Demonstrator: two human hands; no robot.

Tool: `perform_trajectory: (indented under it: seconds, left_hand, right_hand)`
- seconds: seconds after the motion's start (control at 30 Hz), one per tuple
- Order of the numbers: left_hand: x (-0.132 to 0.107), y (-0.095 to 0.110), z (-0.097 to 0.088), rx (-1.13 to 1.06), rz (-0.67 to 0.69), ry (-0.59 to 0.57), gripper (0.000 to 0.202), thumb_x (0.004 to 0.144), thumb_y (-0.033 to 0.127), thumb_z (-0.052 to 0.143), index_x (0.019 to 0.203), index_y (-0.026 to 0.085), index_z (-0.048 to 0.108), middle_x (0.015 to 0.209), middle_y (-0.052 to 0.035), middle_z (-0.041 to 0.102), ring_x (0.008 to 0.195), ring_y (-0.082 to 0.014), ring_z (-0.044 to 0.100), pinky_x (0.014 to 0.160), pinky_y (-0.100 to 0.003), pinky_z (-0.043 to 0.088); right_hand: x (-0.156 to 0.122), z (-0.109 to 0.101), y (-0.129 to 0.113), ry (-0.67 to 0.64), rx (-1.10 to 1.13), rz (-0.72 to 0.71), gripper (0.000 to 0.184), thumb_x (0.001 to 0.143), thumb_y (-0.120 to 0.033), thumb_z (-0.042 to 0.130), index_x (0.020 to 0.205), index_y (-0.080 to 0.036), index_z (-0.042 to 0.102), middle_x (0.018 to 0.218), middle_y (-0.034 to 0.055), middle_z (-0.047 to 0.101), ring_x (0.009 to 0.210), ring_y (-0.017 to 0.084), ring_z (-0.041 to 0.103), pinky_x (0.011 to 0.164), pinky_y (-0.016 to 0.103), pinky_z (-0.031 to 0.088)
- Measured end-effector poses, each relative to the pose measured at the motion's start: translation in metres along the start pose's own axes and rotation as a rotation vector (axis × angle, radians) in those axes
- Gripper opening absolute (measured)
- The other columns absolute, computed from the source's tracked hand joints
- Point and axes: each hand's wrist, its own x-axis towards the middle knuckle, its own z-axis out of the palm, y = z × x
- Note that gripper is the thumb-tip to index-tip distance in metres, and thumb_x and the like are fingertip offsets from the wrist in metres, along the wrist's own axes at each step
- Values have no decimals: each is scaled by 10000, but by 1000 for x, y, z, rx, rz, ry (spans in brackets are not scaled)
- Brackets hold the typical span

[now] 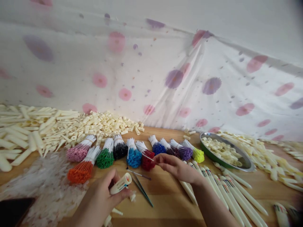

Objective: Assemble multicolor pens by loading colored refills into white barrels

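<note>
The left hand (105, 190) holds the barrel (118, 185) between thumb and curled fingers, just above the table (165, 205); the barrel is tilted, its end pointing up and to the right, with orange and blue showing at the slots. The right hand (176, 166) pinches one end of a thin white stick (149, 158) between thumb and fingertips, its gap narrow; the stick crosses in front of the red bundle (148, 163). Whether the stick touches that bundle cannot be told. The tweezers (142, 190) lie on the table between the hands, near a loose dark-tipped rod (140, 174). The orange bundle (80, 171) lies left of the green bundle (105, 157), with the black bundle (120, 148) and the light blue bundle (134, 157) next in line. The yellow bundle (198, 155) ends the line at the right, near the oval dish (250, 166), which contains cream parts (220, 150). Pens (233, 197) lie side by side beyond the right forearm. Clear plastic pieces (53, 189) spread to the left of the left hand.
</note>
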Motion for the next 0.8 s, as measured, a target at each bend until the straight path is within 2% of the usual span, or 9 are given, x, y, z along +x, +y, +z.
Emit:
perform_trajectory:
  seconds: [0.13, 0.23, 0.3, 0.43, 0.57, 0.67, 0.8]
  left_hand:
    - [-5, 3, -2, -38, 30, 4, 236, 701, 404, 596, 668, 237, 433, 555, 77, 471, 518, -139, 476, 504, -221, 360]
    - [-14, 9, -6, -80, 107, -9, 223, 761, 457, 541, 805, 245, 488, 667, 35, 578, 579, -162, 542, 556, -243, 423]
    - [-20, 12, -8, -120, 182, -15, 215, 806, 459, 486, 872, 256, 503, 797, 3, 646, 654, -171, 595, 630, -251, 459]
    - [-21, 10, -13, -107, 289, -105, 148, 849, 339, 449, 968, 283, 516, 982, -10, 680, 809, -176, 646, 725, -239, 480]
    - [-17, 7, -15, -77, 267, -129, 132, 847, 316, 456, 942, 272, 536, 964, -4, 686, 911, -184, 634, 765, -239, 462]
    - [-15, 7, -16, -82, 221, -126, 134, 848, 331, 449, 889, 249, 547, 904, -6, 687, 860, -177, 633, 740, -238, 450]
    - [-12, 6, -20, -30, 194, -209, 168, 862, 354, 431, 889, 230, 542, 873, -18, 685, 828, -176, 636, 718, -241, 448]
  right_hand:
    - [-15, -10, -22, -40, -58, -10, 232, 836, -386, 556, 759, -170, 524, 992, 67, 609, 891, 184, 536, 814, 328, 416]
    - [-29, -10, -43, -76, 29, -58, 197, 848, -317, 550, 715, -178, 505, 917, 63, 637, 890, 179, 570, 790, 309, 431]
    - [-37, -5, -54, -130, 125, -65, 183, 834, -292, 571, 705, -168, 533, 830, 64, 663, 823, 169, 609, 738, 292, 457]
    - [-41, 5, -62, -171, 286, 52, 132, 808, -225, 572, 715, -136, 602, 718, 61, 694, 615, 112, 625, 579, 216, 466]
    - [-39, 7, -61, -134, 437, 91, 103, 696, -146, 545, 631, -124, 621, 612, 39, 682, 508, 102, 621, 472, 177, 441]
    - [-37, 6, -61, -78, 480, 107, 113, 645, -136, 526, 598, -122, 627, 577, 34, 674, 467, 97, 603, 446, 172, 433]
    - [-33, 7, -60, -30, 521, 117, 120, 636, -143, 525, 566, -126, 620, 554, 29, 668, 442, 93, 588, 446, 177, 440]
